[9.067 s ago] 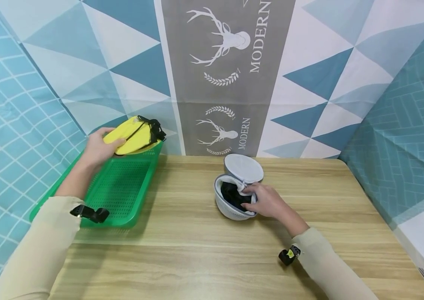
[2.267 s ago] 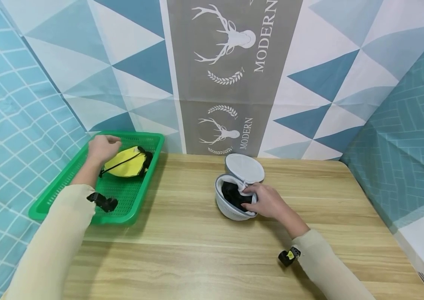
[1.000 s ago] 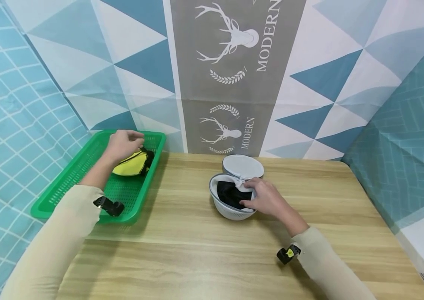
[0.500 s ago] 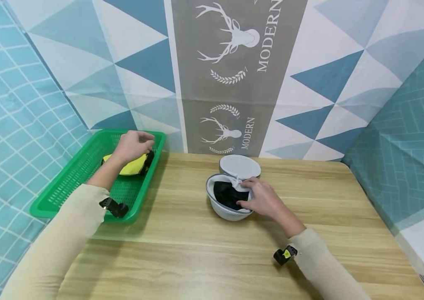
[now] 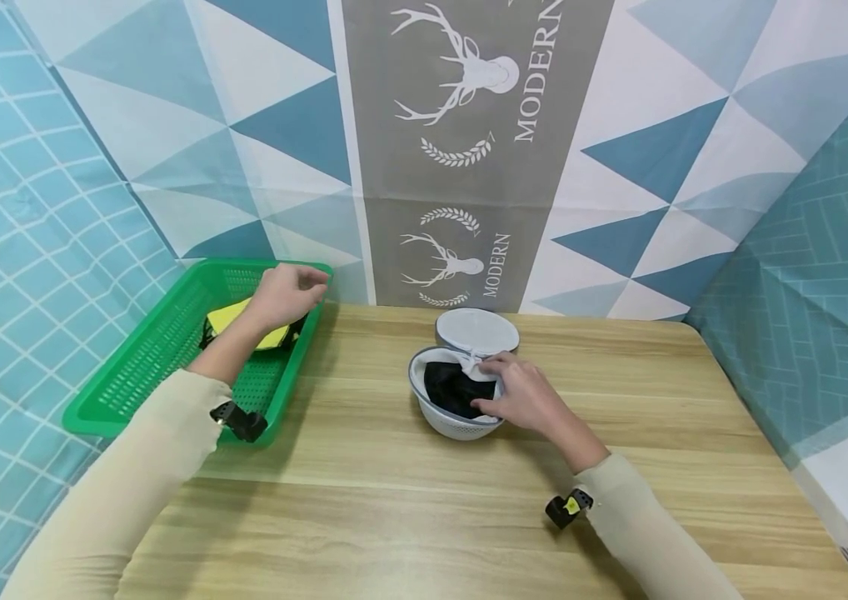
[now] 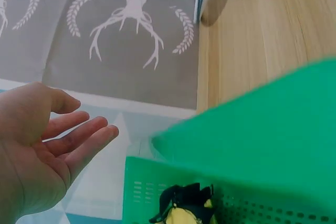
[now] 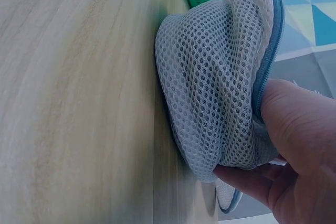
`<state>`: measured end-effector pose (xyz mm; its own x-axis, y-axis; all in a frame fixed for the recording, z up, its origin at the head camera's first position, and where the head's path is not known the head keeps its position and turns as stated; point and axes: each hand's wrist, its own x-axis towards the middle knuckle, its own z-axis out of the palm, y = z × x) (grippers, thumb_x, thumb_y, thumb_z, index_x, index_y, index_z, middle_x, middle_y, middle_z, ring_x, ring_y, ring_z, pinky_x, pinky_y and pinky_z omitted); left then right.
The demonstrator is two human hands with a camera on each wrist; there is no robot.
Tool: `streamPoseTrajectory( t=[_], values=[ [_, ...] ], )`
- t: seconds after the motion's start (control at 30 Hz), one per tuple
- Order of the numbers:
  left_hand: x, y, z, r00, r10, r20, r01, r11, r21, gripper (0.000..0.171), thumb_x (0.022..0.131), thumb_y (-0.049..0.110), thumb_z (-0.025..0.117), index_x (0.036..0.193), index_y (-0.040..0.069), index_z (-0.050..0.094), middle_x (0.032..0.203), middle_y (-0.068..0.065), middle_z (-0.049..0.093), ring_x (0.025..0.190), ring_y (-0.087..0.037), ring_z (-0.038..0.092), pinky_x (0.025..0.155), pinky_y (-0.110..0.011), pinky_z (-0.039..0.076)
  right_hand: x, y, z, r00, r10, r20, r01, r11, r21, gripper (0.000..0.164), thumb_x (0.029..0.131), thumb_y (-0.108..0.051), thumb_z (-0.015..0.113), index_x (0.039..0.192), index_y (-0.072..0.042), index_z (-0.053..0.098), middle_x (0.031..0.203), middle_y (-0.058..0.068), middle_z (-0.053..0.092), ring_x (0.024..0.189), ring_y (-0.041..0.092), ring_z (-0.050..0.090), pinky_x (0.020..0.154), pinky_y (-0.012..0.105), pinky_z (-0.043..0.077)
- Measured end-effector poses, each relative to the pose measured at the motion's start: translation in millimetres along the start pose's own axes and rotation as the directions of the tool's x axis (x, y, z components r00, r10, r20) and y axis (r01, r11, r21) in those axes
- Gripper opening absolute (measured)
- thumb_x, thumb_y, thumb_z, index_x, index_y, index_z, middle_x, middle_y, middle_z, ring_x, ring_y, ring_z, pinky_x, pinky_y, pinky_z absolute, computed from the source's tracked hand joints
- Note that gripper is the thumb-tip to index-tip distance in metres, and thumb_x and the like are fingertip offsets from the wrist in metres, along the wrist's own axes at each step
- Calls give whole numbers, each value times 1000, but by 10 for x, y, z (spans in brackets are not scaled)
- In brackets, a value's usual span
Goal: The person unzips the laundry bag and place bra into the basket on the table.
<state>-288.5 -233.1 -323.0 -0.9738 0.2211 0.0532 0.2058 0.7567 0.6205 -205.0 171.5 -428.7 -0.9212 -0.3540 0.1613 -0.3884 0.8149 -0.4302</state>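
Observation:
A white mesh laundry bag [image 5: 456,427] stands on the table with its round zipped lid [image 5: 478,332] folded back. Black cloth [image 5: 450,385] lies inside it. My right hand [image 5: 525,396] grips the bag's near right rim; in the right wrist view thumb and fingers pinch the mesh bag [image 7: 205,77] beside its zip. My left hand [image 5: 289,293] hovers over the far right side of the green basket [image 5: 296,358], holding nothing. Its fingers are loosely bent in the left wrist view. Below it, a yellow cloth item with black cords [image 5: 229,315] lies in the basket, partly hidden by the forearm.
The wooden table [image 5: 379,500] meets a patterned wall covering [image 5: 439,192] at the back. Blue tiled covering [image 5: 27,275] borders the left side, close to the basket. A teal covering [image 5: 821,275] stands at the right.
The yellow item, held by my left hand at first, now lies in the basket. That hand has let go and moved right. My right hand has shifted the mesh bag slightly left.

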Motion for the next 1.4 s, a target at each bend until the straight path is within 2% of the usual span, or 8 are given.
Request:
streamPoseTrajectory(
  t=[0.27,0.6,0.9,1.4],
  values=[
    [-27,151,153,998,66,10,-66,998,22,43,116,21,57,151,-2,68,152,-29,70,136,-48,70,109,-64,61,-9,2,12,1000,-7,-28,7,1000,8,57,90,-32,93,138,-4,77,145,22,73,133,45,73,109,62,62],
    [-1,249,325,992,118,36,-120,992,45,40,115,18,59,146,-5,71,142,-29,76,128,-47,75,107,-62,63,-22,-10,21,999,11,-50,-10,1000,12,55,90,-31,93,136,-6,76,145,21,71,130,43,74,108,61,63],
    [-40,320,449,990,136,47,-138,990,41,38,114,19,61,142,-3,74,137,-25,79,126,-44,77,106,-58,65,-22,-38,11,998,11,-54,-10,1000,12,53,91,-30,93,135,-7,77,144,20,71,130,43,74,107,62,62],
    [-132,564,662,978,192,83,-195,980,31,33,113,15,64,137,-1,77,135,-21,82,117,-37,82,99,-52,67,-23,-6,5,999,14,-46,-14,1000,6,54,89,-33,94,134,-8,77,144,20,72,131,45,73,108,64,61]
  ],
)
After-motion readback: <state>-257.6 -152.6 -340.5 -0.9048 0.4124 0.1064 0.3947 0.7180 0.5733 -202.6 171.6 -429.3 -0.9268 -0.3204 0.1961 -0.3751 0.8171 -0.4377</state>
